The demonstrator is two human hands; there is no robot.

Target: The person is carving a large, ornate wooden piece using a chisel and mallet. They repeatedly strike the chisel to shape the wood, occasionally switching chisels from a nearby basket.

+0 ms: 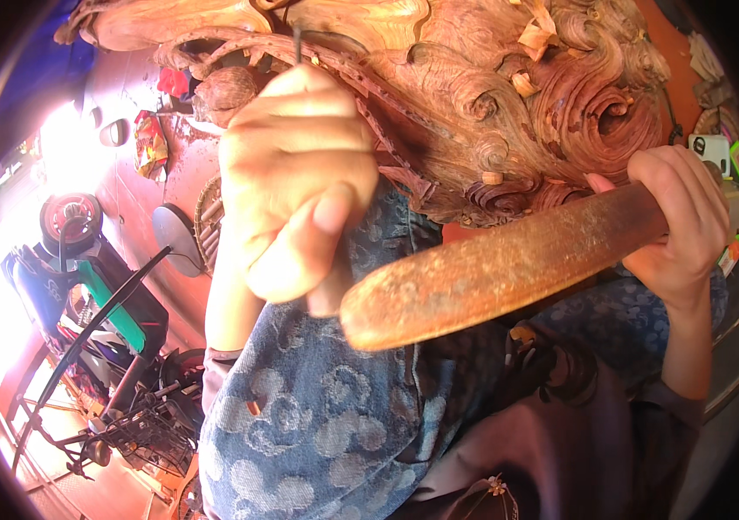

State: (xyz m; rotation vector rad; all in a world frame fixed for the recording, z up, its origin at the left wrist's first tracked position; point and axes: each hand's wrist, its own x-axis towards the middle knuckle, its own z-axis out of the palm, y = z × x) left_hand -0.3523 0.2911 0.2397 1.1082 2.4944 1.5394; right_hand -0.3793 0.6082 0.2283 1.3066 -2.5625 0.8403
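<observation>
My left hand [300,173] is closed round a carving chisel, most of it hidden in the fist. Its thin dark metal shaft [297,45] sticks out above the knuckles, toward the carved wood [473,113]; the cutting tip is hard to make out. The handle's butt end [326,296] shows blurred below the fist. On the right, my right hand [681,221] grips the darker end of a long, worn wooden mallet [499,264]. Its broad rounded end lies close to the chisel's butt; whether they touch I cannot tell. Swirls and hollows cover the reddish-brown carving.
Wood chips [538,39] lie on the carving. Patterned blue jeans [317,416] cover my legs beneath the hands. At left are a bicycle-like vehicle [113,303], a round grey disc [177,238] and a woven basket [209,217]. A phone [710,152] lies at the far right.
</observation>
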